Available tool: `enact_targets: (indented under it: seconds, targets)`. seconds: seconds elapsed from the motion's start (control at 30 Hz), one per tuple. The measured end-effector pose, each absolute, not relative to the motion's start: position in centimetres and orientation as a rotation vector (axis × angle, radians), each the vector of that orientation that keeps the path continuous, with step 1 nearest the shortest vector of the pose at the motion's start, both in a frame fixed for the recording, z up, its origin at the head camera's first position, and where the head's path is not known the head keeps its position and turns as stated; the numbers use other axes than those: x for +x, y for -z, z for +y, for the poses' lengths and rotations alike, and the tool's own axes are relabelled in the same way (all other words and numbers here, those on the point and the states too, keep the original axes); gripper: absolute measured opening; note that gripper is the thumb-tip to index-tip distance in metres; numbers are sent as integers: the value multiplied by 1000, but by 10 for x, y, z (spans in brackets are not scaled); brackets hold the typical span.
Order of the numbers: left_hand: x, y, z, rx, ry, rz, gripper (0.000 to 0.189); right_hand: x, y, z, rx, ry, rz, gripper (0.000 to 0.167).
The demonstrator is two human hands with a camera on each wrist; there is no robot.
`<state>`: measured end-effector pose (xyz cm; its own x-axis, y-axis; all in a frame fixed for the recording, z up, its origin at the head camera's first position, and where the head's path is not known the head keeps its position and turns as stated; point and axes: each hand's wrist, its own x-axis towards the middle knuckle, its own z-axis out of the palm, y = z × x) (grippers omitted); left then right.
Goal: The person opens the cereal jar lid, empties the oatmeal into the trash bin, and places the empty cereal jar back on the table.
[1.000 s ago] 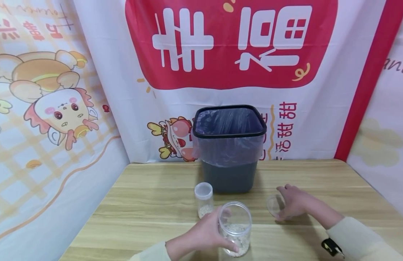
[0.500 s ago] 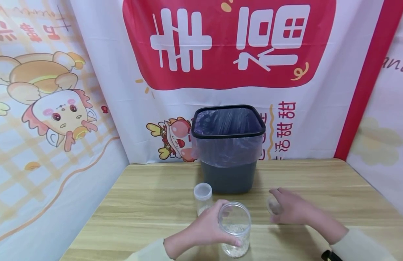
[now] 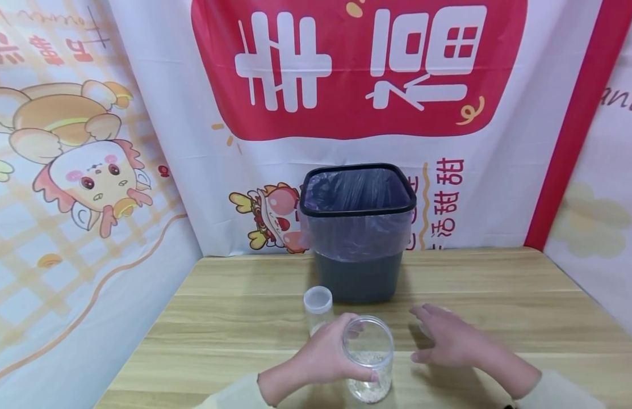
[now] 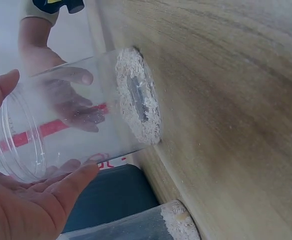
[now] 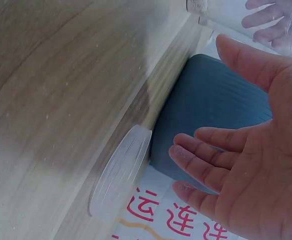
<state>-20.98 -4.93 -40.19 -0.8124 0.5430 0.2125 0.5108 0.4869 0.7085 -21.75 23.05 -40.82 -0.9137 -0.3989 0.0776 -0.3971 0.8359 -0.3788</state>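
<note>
My left hand grips a clear wide-mouthed jar around its side, near the rim. The jar stands upright on the table, uncovered, with pale flakes at its bottom. To its right, my right hand is held over the table with fingers spread and nothing in its palm. A clear round lid lies flat on the table beyond the right fingers, mostly hidden by that hand in the head view. Just behind the left hand stands a slimmer jar with a whitish top and pale flakes inside.
A dark bin lined with a translucent bag stands at the back middle of the wooden table, behind both jars. Printed cloth hangs along the back and sides.
My right hand has let go of the lid and moved left, toward the jar, its fingers opening out. My left hand keeps its grip on the wide-mouthed jar in about the same place.
</note>
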Motion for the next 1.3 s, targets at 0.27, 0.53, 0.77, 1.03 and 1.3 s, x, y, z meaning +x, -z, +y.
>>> enact_targets:
  seconds: [0.27, 0.53, 0.77, 1.03, 1.3]
  targets:
    - [-209, 403, -50, 898, -1313, 2687, 75, -214, 406, 228, -731, 637, 3041, 83]
    - [-210, 406, -50, 912, -1393, 2639, 70, -209, 398, 225, -816, 725, 3002, 82]
    - [-209, 406, -51, 925, -1445, 2605, 69, -203, 389, 214, -901, 818, 2884, 91]
    - [-207, 410, -53, 883, -1523, 2554, 68, -200, 393, 200, -983, 893, 2812, 93]
    - [-207, 415, -54, 863, -1543, 2539, 73, -198, 402, 187, -971, 999, 2802, 93]
